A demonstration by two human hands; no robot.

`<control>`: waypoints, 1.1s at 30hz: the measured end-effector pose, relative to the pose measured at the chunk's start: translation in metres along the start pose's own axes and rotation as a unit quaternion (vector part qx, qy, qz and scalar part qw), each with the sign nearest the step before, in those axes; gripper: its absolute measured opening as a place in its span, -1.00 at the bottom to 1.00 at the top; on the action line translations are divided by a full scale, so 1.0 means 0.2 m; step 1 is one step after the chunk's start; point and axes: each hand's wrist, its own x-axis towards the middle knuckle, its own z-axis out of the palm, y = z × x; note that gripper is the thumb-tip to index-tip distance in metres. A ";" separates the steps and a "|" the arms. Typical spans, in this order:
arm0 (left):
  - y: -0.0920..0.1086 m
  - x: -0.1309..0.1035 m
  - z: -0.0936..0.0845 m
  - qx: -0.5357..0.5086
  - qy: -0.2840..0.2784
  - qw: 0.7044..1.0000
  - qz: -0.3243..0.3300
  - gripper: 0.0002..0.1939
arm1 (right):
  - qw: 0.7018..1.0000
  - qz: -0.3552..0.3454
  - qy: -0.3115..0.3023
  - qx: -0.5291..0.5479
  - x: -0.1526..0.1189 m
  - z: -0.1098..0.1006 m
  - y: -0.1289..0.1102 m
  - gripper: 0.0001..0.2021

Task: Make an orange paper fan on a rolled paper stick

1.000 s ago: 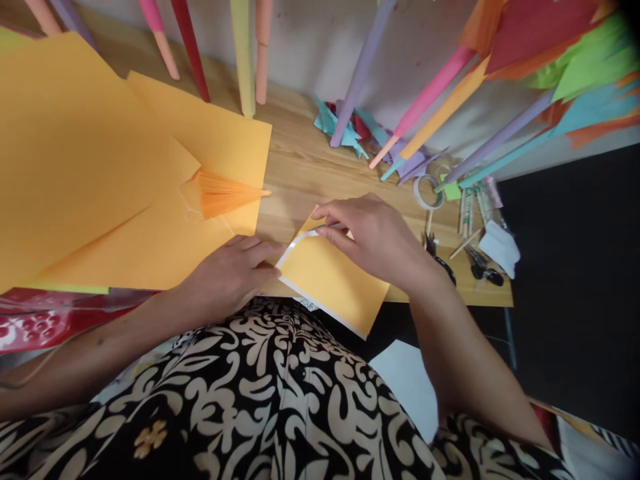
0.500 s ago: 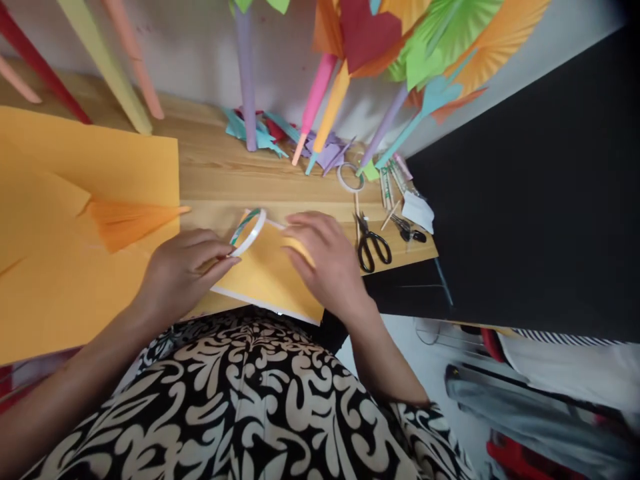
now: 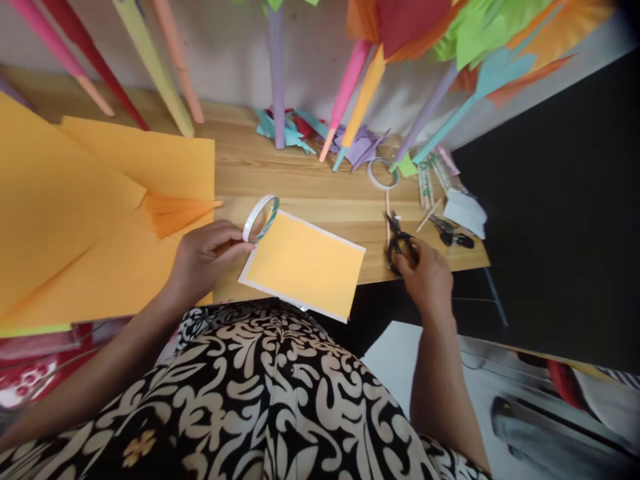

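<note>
A narrow roll of white tape [image 3: 254, 217], green on its inner side, is pinched upright between the thumb and fingers of my left hand [image 3: 207, 257]. Just right of it lies a yellow-orange sheet with white tape edging [image 3: 310, 263], sticking out over the table's front edge. My right hand [image 3: 427, 273] has its thumb and fingers closed on the handle loops of black scissors [image 3: 395, 243], which lie on the table with the blades pointing away. Part of the right-hand loop is hidden by my fingers.
Large orange sheets [image 3: 180, 157] with a pleated orange paper piece [image 3: 175, 215] cover the left side. Rolled paper stems [image 3: 279, 87] lean on the wall before paper scraps [image 3: 357, 143]. Another tape roll [image 3: 370, 175], glue tubes [image 3: 425, 183] and smaller scissors [image 3: 453, 235] lie right.
My right hand has left the yellow-orange sheet, moved right and taken hold of the black scissors. My left hand still holds the tape roll, now turned differently. The view has shifted left.
</note>
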 end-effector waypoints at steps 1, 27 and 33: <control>0.00 0.00 0.00 -0.007 0.004 1.000 -0.005 -0.92 | 0.999 0.022 0.001 0.023 0.01 -0.01 0.01 -0.52; 0.01 0.01 -0.01 -0.041 -0.011 0.999 0.014 -0.93 | 0.904 -0.325 -0.247 0.124 -0.17 -0.06 -0.85 -0.50; 0.00 0.00 -0.02 -0.023 -0.015 1.000 0.008 -0.93 | 0.902 -0.335 -0.243 0.122 -0.18 -0.02 -0.87 -0.51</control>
